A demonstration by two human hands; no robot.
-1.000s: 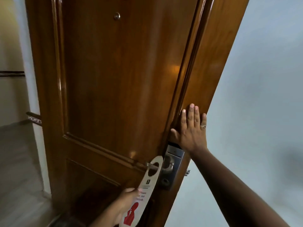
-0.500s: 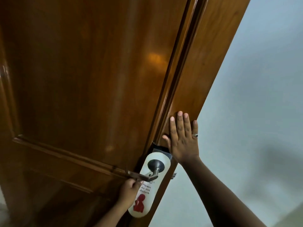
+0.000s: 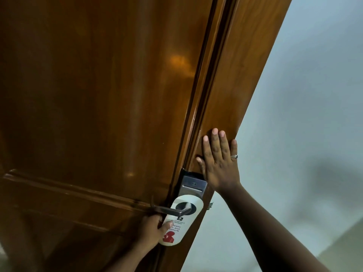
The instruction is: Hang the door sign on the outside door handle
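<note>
A white door sign (image 3: 181,222) with red "Please do not disturb" print and a red figure hangs with its round hole over the metal lever door handle (image 3: 172,210). The handle's neck passes through the hole. My left hand (image 3: 152,233) grips the sign's left edge just below the handle, thumb on its face. My right hand (image 3: 218,160) lies flat, fingers spread, against the brown wooden door's (image 3: 98,95) edge above the metal lock plate (image 3: 193,186); a ring is on one finger.
The door leaf is open and tilts across the view. A pale grey wall (image 3: 304,114) fills the right side beyond the door edge. A raised wooden moulding (image 3: 68,191) runs across the door at handle height.
The sign went from being slid toward the handle to sitting fully over the lever and against the lock. My left hand stays on it. My right hand keeps its flat hold on the door.
</note>
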